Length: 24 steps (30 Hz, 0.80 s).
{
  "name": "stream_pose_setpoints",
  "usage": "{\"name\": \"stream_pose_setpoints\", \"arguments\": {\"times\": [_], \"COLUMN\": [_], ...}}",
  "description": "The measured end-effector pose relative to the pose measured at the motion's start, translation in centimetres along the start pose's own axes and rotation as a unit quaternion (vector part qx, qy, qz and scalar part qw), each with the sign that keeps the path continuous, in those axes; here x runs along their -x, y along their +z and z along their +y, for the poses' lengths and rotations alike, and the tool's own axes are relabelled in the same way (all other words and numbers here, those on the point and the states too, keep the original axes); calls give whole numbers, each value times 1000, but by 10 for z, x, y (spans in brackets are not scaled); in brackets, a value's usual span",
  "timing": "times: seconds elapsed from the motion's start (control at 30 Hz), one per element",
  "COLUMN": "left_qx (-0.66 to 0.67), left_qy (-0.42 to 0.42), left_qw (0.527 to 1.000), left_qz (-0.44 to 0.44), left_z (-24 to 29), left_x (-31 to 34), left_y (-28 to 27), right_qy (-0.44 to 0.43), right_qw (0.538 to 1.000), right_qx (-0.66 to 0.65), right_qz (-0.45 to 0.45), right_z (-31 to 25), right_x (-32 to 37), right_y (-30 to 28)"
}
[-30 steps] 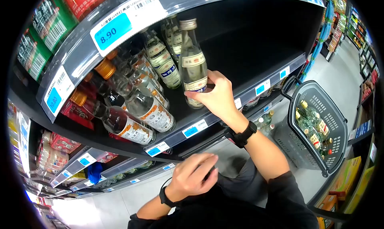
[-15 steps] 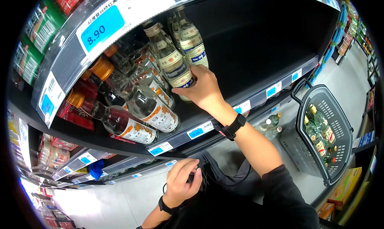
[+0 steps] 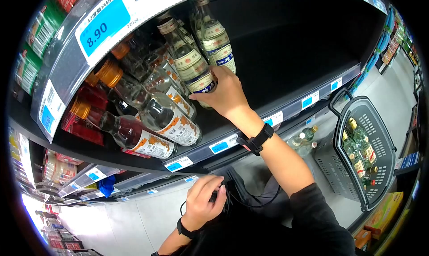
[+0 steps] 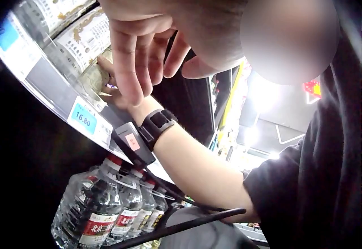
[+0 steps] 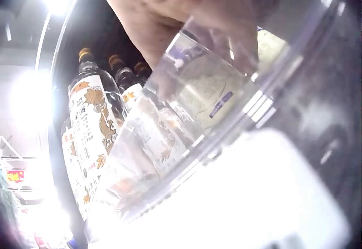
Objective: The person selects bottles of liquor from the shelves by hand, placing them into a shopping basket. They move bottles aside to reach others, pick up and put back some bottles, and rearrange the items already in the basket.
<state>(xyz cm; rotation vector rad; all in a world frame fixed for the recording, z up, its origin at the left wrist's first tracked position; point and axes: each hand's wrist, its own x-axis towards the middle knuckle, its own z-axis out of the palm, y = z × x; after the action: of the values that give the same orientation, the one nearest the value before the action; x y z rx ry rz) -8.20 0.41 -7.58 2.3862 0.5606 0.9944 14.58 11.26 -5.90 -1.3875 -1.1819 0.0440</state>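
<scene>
My right hand (image 3: 228, 95) grips the lower part of a clear glass liquor bottle (image 3: 188, 61) with cream and blue labels, thumb on the near side and fingers behind. The bottle stands slightly tilted on the dark shelf, close to a matching bottle (image 3: 216, 41) at its right. To its left are liquor bottles (image 3: 178, 122) with orange caps and white-and-orange labels. In the right wrist view, the clear shelf lip partly covers the right hand (image 5: 164, 11). My left hand (image 3: 203, 200) hangs before my body, fingers loosely bent and holding nothing; the left wrist view shows these fingers (image 4: 131, 62) pointing down.
A grey basket (image 3: 324, 166) holding several green-tinted bottles (image 3: 357, 142) stands on the floor at right. Bottles (image 3: 308, 133) stand low beside it. A shelf edge with price tags (image 3: 223, 144) runs below my right hand. Large plastic jugs (image 4: 96, 221) appear in the left wrist view.
My right hand has carried the bottle left and set it among the matching ones, still gripping it. My left hand has dropped slightly and its fingers have drawn closer together.
</scene>
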Motion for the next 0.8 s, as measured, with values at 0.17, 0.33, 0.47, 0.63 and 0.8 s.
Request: {"name": "stream_pose_setpoints", "arguments": {"times": [0.17, 0.33, 0.47, 0.63, 0.8], "left_qx": [11, 34, 88, 139, 151], "left_qy": [-15, -20, -69, -111, -49], "left_qw": [1000, 999, 990, 965, 951], "left_qz": [-9, -32, -85, -190, -264], "left_z": [0, -1, 0, -16, -50], "left_x": [3, 4, -2, -20, -36], "left_y": [2, 10, 25, 78, 175], "right_qy": [7, 24, 7, 33, 100], "right_qw": [1000, 999, 987, 964, 943], "right_qx": [0, -10, -99, -59, -5], "right_qz": [-3, -21, 125, 257, 317], "right_z": [0, -4, -2, 16, 8], "right_x": [2, 4, 7, 45, 90], "right_y": [2, -7, -44, -143, -220]}}
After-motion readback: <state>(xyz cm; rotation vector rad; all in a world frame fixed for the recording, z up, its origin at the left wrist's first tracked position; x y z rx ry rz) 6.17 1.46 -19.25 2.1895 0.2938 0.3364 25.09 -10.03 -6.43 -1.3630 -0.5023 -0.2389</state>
